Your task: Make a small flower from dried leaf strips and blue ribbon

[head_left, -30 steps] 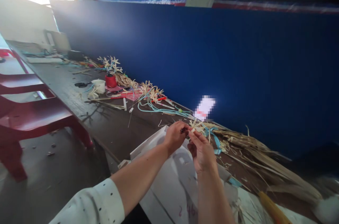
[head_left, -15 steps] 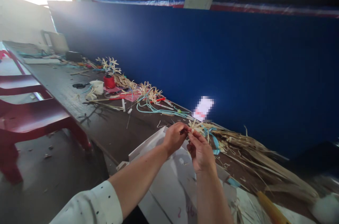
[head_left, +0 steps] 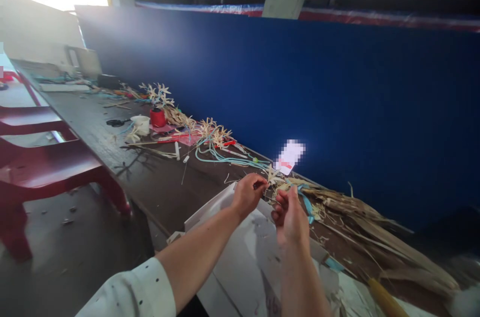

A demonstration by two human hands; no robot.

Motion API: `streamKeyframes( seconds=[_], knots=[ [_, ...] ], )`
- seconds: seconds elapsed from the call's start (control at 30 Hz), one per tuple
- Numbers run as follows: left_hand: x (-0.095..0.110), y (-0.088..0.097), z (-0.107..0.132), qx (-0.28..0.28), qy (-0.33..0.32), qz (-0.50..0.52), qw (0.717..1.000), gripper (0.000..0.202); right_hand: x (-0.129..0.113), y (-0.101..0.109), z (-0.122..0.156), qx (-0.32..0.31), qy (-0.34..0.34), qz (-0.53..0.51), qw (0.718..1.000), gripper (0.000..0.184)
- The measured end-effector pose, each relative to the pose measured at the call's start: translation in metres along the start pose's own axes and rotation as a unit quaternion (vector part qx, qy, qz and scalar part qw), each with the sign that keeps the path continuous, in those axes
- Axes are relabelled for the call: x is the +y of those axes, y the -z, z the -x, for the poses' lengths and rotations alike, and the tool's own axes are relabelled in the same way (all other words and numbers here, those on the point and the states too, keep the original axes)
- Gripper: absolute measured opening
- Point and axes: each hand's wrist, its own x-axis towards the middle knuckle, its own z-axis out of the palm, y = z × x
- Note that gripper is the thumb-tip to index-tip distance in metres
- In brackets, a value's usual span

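My left hand [head_left: 249,194] is closed in a pinch at the base of a pale dried-leaf flower [head_left: 273,175], whose pointed petals spread beyond the fingertips. Just to its right, my right hand [head_left: 290,217] has its thumb and fingers curled together; whatever lies between them is too small to make out. A small gap separates the two hands. Both are above a white box [head_left: 236,237] at the table's near edge. Behind the right hand lies a light blue ribbon [head_left: 305,202] beside a bundle of dried leaves [head_left: 348,212].
Farther left on the dark table [head_left: 157,192] are more dried-leaf flowers [head_left: 213,132], blue cord [head_left: 213,158], a red spool [head_left: 157,118], a white cup [head_left: 140,125] and black scissors [head_left: 117,122]. A blue partition [head_left: 356,107] stands behind. Red plastic chairs [head_left: 56,162] are at left.
My right hand has come away from the left, drawing back slightly to the right. The left hand keeps its pinch on the flower, which now shows more plainly.
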Motion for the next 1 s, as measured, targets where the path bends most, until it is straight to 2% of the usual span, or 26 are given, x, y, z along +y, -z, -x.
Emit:
streamKeyframes(
  seconds=[0.13,0.27,0.67,0.9,1.0],
  knots=[
    [-0.001,-0.002,-0.001,0.015,-0.007,0.011,1.000,0.006,-0.003,0.003,-0.003,0.017,0.066,-0.070,0.995,0.033],
    [-0.002,-0.002,-0.001,0.018,-0.022,0.012,1.000,0.004,-0.002,0.008,-0.006,0.037,0.088,-0.076,0.993,0.033],
    [0.003,-0.001,0.000,0.009,-0.018,0.032,0.999,0.007,0.000,0.007,-0.008,0.064,0.080,-0.059,0.993,0.034],
    [0.004,-0.002,-0.002,0.009,0.025,0.055,0.998,0.011,-0.001,0.010,-0.011,0.012,0.044,-0.085,0.995,0.032],
    [0.004,-0.003,-0.003,0.006,0.063,0.093,0.994,0.013,-0.001,0.010,-0.011,0.020,0.041,-0.095,0.994,0.032]
  ],
)
